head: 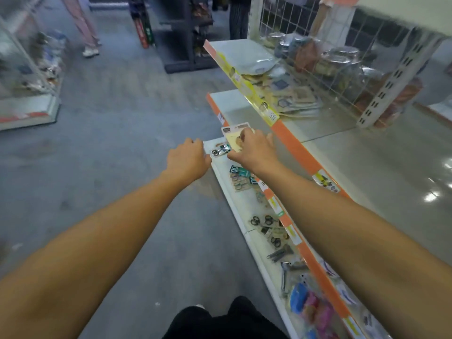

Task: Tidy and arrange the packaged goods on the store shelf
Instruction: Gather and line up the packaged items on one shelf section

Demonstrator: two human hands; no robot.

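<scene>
My right hand (253, 150) grips a flat carded packet (232, 133), white and beige, held above the far end of the lowest white shelf (241, 211). My left hand (187, 159) reaches beside it, fingers curled at the shelf's far corner; whether it holds anything I cannot see. A small packet with dark rings and a teal label (221, 150) lies on the shelf between the two hands. More carded packets (241, 178) and dark scissors (266, 222) lie further along this shelf toward me.
Orange-edged shelves (298, 152) rise in tiers on the right, with beige packets (291, 94) and jars behind a wire grid (337, 59). Blue and pink items (310, 304) sit near me. A person's legs (83, 28) stand far left by a glass case (27, 69).
</scene>
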